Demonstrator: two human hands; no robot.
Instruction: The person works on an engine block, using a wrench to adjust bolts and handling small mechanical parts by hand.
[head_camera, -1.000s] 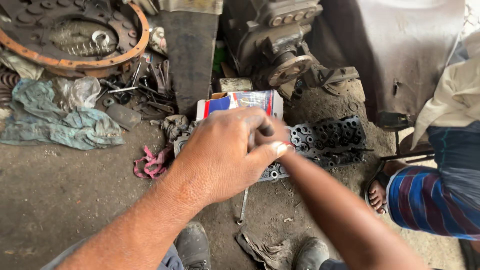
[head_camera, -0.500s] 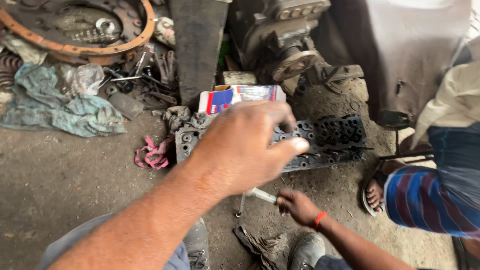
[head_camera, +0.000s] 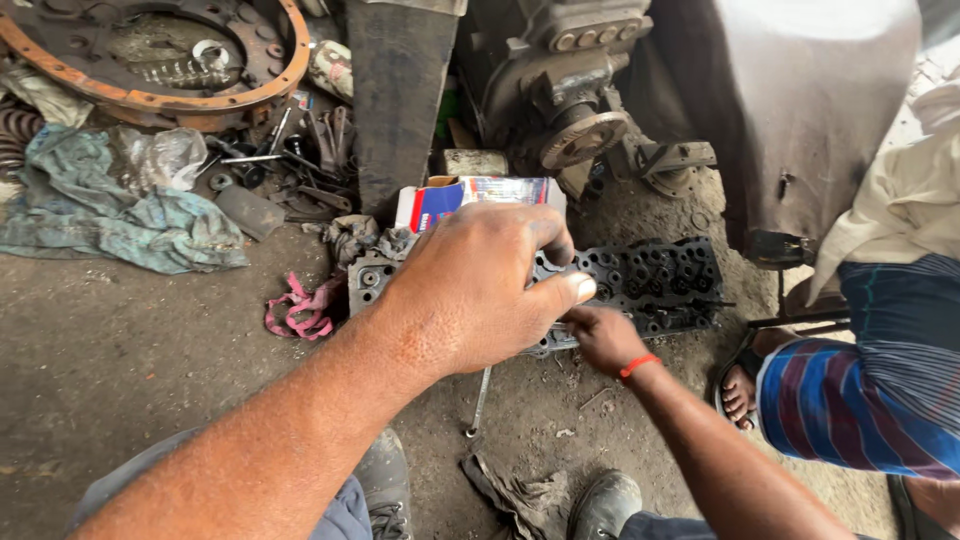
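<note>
Head view: a person crouches over a cylinder head (head_camera: 640, 285) lying on the dirt floor (head_camera: 130, 340) of a workshop.
Left hand (head_camera: 480, 290): held over the near left part of the cylinder head, fingers curled downward; whether the grip holds anything I cannot tell, since the back of the hand hides the palm.
Right hand (head_camera: 600, 335): at the near edge of the cylinder head, just under the left thumb, red band at the wrist; fingers bent as if pinching something small, though the view is too poor to be sure.
Cylinder head: dark and oily, lengthwise across the middle of the floor, a printed carton (head_camera: 480, 195) just behind it.
Nearby: a thin wrench (head_camera: 480, 400) on the floor in front, a pink rag (head_camera: 300, 308) to the left, a rusty ring-shaped housing (head_camera: 160, 55) at the far left corner.
Other person: bare foot (head_camera: 740, 385) and striped cloth at the right.
Doing it well: steady the casting with the left hand, keep grit out of the ports, work the small part squarely.
</note>
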